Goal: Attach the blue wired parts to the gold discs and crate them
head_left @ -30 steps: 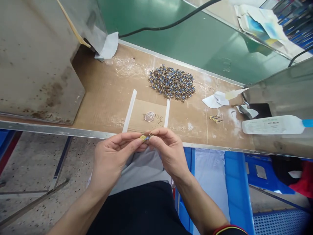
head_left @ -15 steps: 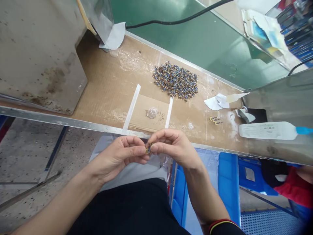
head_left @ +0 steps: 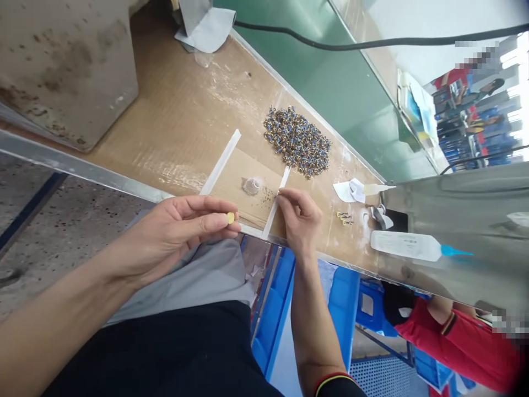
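My left hand (head_left: 182,226) pinches a small round yellow disc (head_left: 231,218) between thumb and fingertips, just off the front edge of the bench. My right hand (head_left: 301,220) is at the right white tape strip (head_left: 274,208), thumb and index finger pressed together beside scattered tiny specks (head_left: 268,194). Whatever those fingertips may hold is hidden. A small clear round cup (head_left: 251,186) sits on a cardboard piece (head_left: 231,173) between two tape strips. Behind it lies a heap of small brass and blue parts (head_left: 297,142).
Several yellow-ended parts (head_left: 344,218) lie to the right, near a white paper scrap (head_left: 349,191). A white bottle with a blue nozzle (head_left: 407,245) rests farther right. A large stained box-like housing (head_left: 66,71) stands at left. A person in a red shirt (head_left: 458,336) is at lower right.
My hands have parted. The left keeps the small piece, its yellow face now showing. The right has moved away to the cardboard by the specks. The camera view has turned.
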A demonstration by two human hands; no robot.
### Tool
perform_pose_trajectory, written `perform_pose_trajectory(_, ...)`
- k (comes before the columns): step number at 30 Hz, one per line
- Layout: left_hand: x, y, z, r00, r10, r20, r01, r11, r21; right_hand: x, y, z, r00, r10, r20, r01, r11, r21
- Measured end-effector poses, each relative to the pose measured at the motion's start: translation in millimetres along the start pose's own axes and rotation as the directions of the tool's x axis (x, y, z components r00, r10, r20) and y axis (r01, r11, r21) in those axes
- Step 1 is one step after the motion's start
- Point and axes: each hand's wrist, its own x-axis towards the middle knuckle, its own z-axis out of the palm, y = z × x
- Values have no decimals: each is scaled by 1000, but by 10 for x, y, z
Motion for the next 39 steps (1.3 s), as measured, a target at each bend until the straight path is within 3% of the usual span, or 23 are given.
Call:
perform_pose_trajectory(3, 39, 4, -2, 999, 36, -27, -36, 999, -6, -22, 11, 18, 999, 46, -5, -46, 999, 25)
perform_pose_trajectory(8, 143, 10, 23, 991, 105, -79, -106, 994, -12, -14, -65, 46, 981, 193, -22, -183, 958, 222)
perform_pose_trajectory(16, 157, 5, 68, 980, 153, -124, -155, 988, -4, 70, -129, 9, 983, 169, 73, -181, 964, 196)
perform_pose_trajectory(21, 92, -43, 140, 991, 134, -12, -134, 991, 23, -36, -348, -94, 984, 124, 127, -167, 885, 435)
perform_pose_trajectory(25, 98, -138, 233, 995, -4, 96, 9, 999, -47, -133, -558, -101, 976, 24, 216, -146, 811, 566)
perform_pose_trajectory(32, 95, -197, 293, 962, -148, 229, 188, 968, -168, -183, -699, -136, 959, -76, 272, -75, 860, 505)
perform_pose_trajectory(39, 86, -192, 273, 928, -190, 322, 250, 955, -159, -141, -754, -166, 932, -110, 346, -93, 848, 521)
